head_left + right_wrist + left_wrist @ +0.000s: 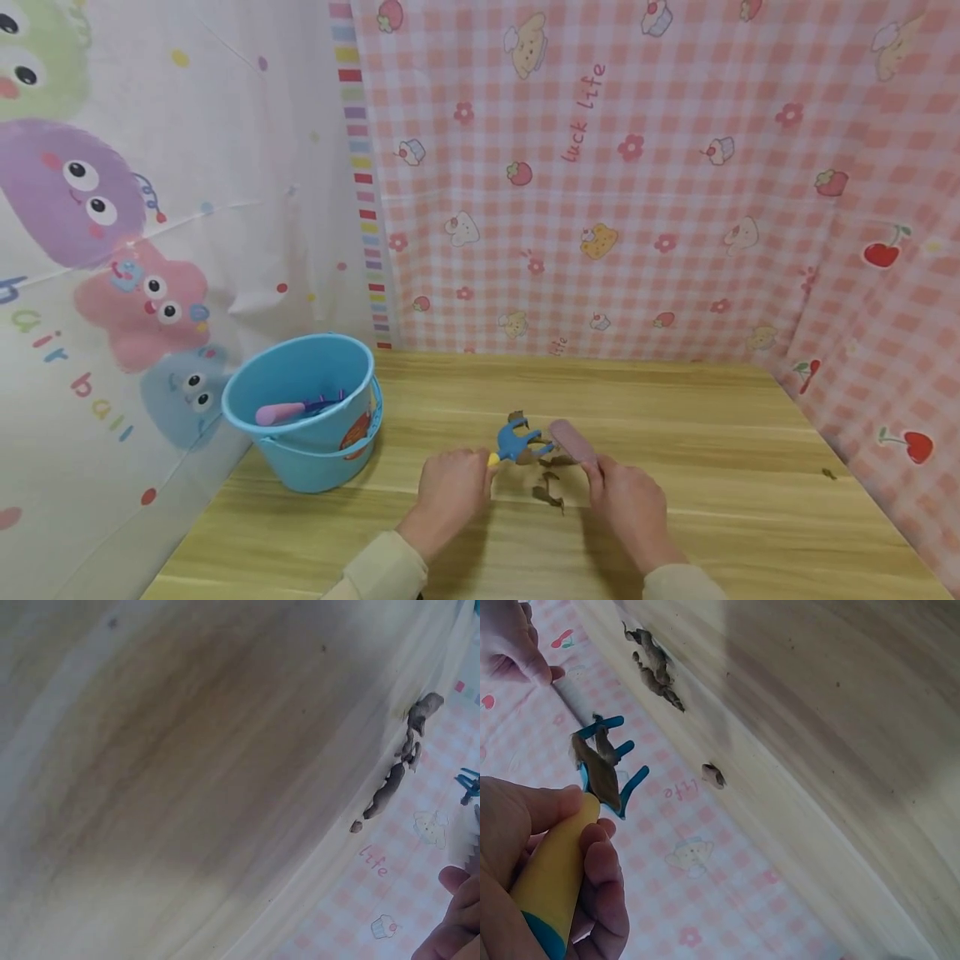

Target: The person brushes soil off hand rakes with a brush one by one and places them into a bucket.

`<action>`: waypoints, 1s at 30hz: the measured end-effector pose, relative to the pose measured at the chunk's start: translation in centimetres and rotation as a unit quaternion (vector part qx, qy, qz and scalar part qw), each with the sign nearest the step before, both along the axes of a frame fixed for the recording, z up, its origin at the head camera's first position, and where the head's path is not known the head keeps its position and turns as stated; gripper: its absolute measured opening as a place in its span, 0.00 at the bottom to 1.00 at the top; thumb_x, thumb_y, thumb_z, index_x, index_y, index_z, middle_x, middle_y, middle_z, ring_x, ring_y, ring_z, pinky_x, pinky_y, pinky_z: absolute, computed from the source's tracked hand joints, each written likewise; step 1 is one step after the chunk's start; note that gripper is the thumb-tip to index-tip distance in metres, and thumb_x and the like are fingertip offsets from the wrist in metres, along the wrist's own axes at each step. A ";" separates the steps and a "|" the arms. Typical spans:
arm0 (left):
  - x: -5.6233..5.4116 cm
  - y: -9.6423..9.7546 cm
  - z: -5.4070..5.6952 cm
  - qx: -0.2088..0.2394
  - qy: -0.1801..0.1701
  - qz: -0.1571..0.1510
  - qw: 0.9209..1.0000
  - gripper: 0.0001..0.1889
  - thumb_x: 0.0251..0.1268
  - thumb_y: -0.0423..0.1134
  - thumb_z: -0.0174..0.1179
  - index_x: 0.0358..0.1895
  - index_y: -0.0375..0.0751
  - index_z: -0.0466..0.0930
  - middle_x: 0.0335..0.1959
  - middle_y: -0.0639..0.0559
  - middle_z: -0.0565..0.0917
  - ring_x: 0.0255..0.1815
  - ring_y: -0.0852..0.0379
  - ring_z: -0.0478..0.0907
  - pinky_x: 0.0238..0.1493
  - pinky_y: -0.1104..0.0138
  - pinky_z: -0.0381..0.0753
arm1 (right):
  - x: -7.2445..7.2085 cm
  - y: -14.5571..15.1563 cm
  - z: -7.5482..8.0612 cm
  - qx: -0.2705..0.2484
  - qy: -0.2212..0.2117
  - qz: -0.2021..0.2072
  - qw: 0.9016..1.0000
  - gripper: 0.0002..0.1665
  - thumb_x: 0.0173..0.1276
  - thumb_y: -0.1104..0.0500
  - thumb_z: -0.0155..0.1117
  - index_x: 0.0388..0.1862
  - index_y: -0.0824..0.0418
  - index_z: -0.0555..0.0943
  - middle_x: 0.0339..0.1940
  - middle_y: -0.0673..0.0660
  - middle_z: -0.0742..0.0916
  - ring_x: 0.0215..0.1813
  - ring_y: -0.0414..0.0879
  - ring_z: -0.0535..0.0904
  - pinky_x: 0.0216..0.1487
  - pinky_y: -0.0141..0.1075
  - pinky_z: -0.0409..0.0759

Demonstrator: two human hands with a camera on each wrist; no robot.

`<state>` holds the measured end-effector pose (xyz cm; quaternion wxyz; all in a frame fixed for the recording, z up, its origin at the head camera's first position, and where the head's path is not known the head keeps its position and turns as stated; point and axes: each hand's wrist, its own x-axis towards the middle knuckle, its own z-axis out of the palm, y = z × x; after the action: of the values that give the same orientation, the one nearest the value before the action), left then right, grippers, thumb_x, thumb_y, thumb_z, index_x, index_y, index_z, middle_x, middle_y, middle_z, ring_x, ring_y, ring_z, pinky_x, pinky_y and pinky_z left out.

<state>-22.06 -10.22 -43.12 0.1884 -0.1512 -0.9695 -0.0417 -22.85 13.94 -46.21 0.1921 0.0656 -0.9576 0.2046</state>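
My left hand [453,496] grips the yellow handle of a small toy rake with blue tines [512,442]. In the left wrist view a brown, crumpled piece [600,772], like a dry leaf, lies on the rake's head. My right hand [630,504] holds a flat, pinkish, round-ended tool [572,442] close to the tines; its kind is unclear, though one edge looks toothed in the right wrist view. Several more brown scraps [547,497] lie on the table between my hands and near the rake.
A light blue bucket [307,467] stands at the left of the wooden table [712,533], with a pink-handled tool [281,413] and something purple inside. One small brown scrap [828,473] lies near the right edge. Patterned cloths hang behind and at both sides.
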 end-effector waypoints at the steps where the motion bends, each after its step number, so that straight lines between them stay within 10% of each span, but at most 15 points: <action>1: 0.0 0.0 0.0 0.000 0.001 -0.001 1.000 0.13 0.64 0.46 0.67 0.26 0.45 0.79 0.14 0.58 0.69 0.13 0.61 0.67 0.14 0.68 0.66 | 0.0 0.1 0.1 -0.002 -0.002 -0.002 1.000 0.13 0.72 0.52 0.63 0.37 0.61 0.84 0.23 0.61 0.85 0.23 0.57 0.81 0.17 0.47 0.73; 16: -0.2 -0.1 0.3 -0.006 -0.016 0.004 1.000 0.11 0.64 0.46 0.66 0.27 0.45 0.79 0.15 0.57 0.70 0.15 0.60 0.68 0.15 0.66 0.68 | 0.6 -1.1 1.0 -0.008 -0.008 -0.003 1.000 0.12 0.71 0.52 0.64 0.31 0.58 0.82 0.21 0.56 0.83 0.21 0.53 0.78 0.18 0.48 0.71; 24: -0.4 0.2 0.1 -0.009 0.001 0.020 1.000 0.15 0.63 0.45 0.65 0.22 0.45 0.75 0.12 0.57 0.68 0.12 0.60 0.67 0.12 0.65 0.66 | 1.9 -3.0 1.4 -0.006 0.069 0.074 0.995 0.09 0.70 0.52 0.66 0.35 0.57 0.83 0.18 0.53 0.82 0.19 0.51 0.78 0.16 0.45 0.70; 30: -0.5 0.4 0.1 -0.001 0.002 0.031 1.000 0.15 0.61 0.44 0.67 0.20 0.46 0.74 0.12 0.56 0.68 0.12 0.58 0.68 0.12 0.63 0.67 | 2.2 -3.6 0.7 0.033 0.098 0.048 0.993 0.10 0.67 0.52 0.68 0.32 0.57 0.80 0.15 0.55 0.80 0.16 0.53 0.77 0.13 0.45 0.68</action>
<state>-22.53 -9.85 -43.00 0.1913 -0.1216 -0.9734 -0.0350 -20.70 10.33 -45.54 0.2723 0.1379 -0.9362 0.1745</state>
